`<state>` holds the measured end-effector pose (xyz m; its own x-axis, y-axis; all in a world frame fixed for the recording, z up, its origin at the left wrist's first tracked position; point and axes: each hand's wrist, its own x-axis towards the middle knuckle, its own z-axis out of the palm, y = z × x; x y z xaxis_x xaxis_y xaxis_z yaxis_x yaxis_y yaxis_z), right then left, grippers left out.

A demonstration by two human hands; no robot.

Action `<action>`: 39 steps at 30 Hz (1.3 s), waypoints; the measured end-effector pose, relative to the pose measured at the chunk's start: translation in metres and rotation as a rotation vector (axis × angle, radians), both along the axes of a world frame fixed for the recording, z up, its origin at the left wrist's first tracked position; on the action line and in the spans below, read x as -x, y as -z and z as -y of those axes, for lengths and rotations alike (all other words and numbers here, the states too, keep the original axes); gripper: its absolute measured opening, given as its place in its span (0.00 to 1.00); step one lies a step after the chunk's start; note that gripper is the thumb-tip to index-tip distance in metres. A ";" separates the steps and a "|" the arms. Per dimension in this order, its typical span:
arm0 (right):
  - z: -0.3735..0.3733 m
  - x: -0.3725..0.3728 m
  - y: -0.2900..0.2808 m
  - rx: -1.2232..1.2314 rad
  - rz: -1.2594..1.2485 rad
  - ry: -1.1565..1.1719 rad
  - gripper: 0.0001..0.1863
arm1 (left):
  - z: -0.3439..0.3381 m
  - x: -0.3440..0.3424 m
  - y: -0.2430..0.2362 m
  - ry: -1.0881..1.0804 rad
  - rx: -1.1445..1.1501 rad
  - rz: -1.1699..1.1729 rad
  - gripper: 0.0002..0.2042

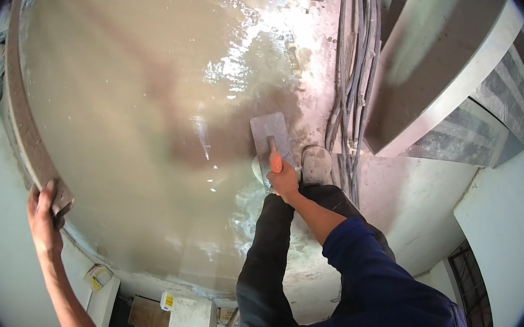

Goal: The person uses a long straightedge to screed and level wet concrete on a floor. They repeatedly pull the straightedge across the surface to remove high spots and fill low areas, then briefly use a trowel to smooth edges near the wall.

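Observation:
My left hand (46,223) is closed round the near end of a long, dirty straightedge bar (26,120), which runs up along the far-left edge of the wet floor. In my right hand (284,180) is a flat rectangular plastering trowel (270,128), gripped by its orange handle (275,160). The trowel's blade is over the right part of the grey-brown wet cement floor (120,102), close to my feet; whether it touches the surface I cannot tell. Light glares off the watery layer.
My shoe (317,164) is beside the trowel. A bundle of grey cables (353,77) runs along the right side. Farther right are a pale slanted panel (443,74) and dusty steps (463,131). A tub (98,277) and a small white container (167,300) stand at the lower left.

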<state>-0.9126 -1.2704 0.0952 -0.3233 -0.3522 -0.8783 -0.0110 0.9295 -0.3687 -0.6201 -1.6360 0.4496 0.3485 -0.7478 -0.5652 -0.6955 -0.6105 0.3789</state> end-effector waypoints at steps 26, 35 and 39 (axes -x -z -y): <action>0.114 0.017 -0.016 -0.003 -0.082 0.090 0.17 | 0.034 -0.010 -0.080 -0.015 -0.071 -0.185 0.31; 0.428 0.132 0.047 0.159 -0.028 0.201 0.11 | 0.052 0.039 -0.096 0.005 -0.078 -0.079 0.40; 0.504 0.175 0.027 0.204 0.031 0.244 0.10 | 0.080 0.077 -0.125 -0.034 -0.146 -0.109 0.43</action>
